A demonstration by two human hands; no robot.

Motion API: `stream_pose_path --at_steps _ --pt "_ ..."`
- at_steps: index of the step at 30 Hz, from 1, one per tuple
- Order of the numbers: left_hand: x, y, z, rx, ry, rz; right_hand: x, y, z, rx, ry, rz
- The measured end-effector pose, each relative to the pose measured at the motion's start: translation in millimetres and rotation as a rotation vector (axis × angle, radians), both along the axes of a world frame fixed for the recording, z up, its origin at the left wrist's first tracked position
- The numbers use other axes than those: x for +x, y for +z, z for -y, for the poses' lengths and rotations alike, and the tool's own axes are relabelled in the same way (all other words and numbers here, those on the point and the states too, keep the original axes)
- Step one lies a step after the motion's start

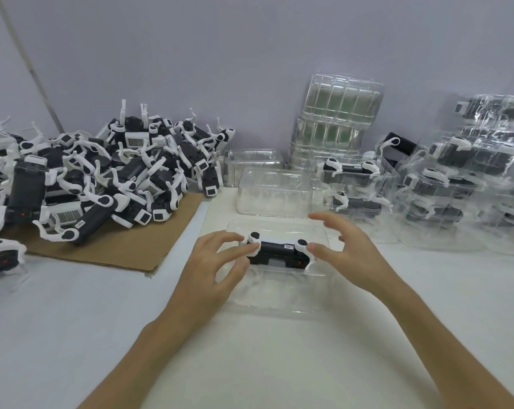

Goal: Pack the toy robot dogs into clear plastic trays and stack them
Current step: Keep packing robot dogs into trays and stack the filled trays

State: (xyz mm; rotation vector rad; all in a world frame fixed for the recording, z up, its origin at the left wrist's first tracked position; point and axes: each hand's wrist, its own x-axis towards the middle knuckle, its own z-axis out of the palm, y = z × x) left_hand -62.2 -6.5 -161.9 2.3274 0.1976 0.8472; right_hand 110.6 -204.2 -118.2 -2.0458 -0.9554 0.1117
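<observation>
A black-and-white toy robot dog (276, 252) lies on its side in a clear plastic tray (279, 299) on the white table in front of me. My left hand (211, 267) touches the dog's left end with straight fingertips. My right hand (347, 249) hovers over the right end, thumb tip against the white leg joint and the other fingers spread above. A big heap of loose robot dogs (102, 178) lies at the left. Packed clear trays (456, 184) holding dogs are stacked at the right.
The heap rests on a brown cardboard sheet (126, 249). An upturned empty clear tray (275, 191) sits just behind the working tray, another one (253, 160) behind it. A tall stack of empty trays (335, 119) stands against the grey wall.
</observation>
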Motion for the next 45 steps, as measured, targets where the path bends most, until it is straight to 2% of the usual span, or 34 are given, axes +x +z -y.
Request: stream_pose_path --at_steps 2,4,7,9,12,20,25,29,35,45 --pt "-0.7 -0.1 0.3 -0.001 0.016 0.002 -8.4 3.0 -0.9 0.009 0.002 0.252" --pt "-1.3 -0.1 1.9 0.002 0.022 0.017 -22.7 8.1 -4.8 -0.012 0.097 0.377" --pt "-2.4 -0.5 6.3 0.018 -0.016 0.011 -46.0 8.5 -12.9 -0.285 0.286 0.476" --pt "-3.8 -0.7 7.3 0.003 -0.062 0.001 -55.0 4.0 -13.4 -0.454 0.327 0.522" --pt "-4.0 -0.1 6.7 -0.024 -0.114 0.007 -53.8 6.7 2.2 -0.489 0.288 0.499" --pt "0.7 -9.7 2.4 -0.001 -0.136 0.053 -15.6 13.4 92.0 -0.467 -0.014 0.280" --pt "9.3 -20.1 -4.5 -0.004 -0.158 0.075 5.3 10.4 145.1 -0.336 -0.278 0.161" --pt "20.6 -31.9 -14.0 -0.014 -0.193 0.131 29.1 4.2 187.9 -0.285 -0.455 0.207" --pt "28.2 -45.1 -26.8 -0.053 -0.222 0.109 80.2 -17.5 243.7 -0.342 -0.802 0.304" --pt "17.2 -20.8 -4.0 -0.070 -0.216 0.091 122.4 -20.1 300.0 -0.292 -1.002 0.375"
